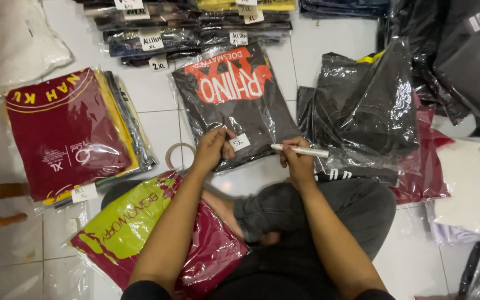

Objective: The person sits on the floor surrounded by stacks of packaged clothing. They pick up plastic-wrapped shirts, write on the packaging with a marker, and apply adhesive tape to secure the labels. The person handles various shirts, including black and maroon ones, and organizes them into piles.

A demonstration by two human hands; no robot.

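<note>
A dark grey folded shirt in a clear plastic bag (234, 105), printed with an orange and white design, lies on the tiled floor in front of me. My left hand (212, 147) presses a small white paper label (240, 141) onto the bag's near edge. My right hand (297, 161) holds a white marker pen (301, 150) level, its tip pointing left toward the label. My crossed legs in dark trousers (306, 216) sit just below both hands.
A roll of clear tape (179, 154) lies left of my left hand. A maroon bagged shirt stack (68, 133) sits at left, a green-printed maroon bag (140, 228) on my lap, black bagged garments (368, 105) at right, labelled stacks (184, 28) at the far side.
</note>
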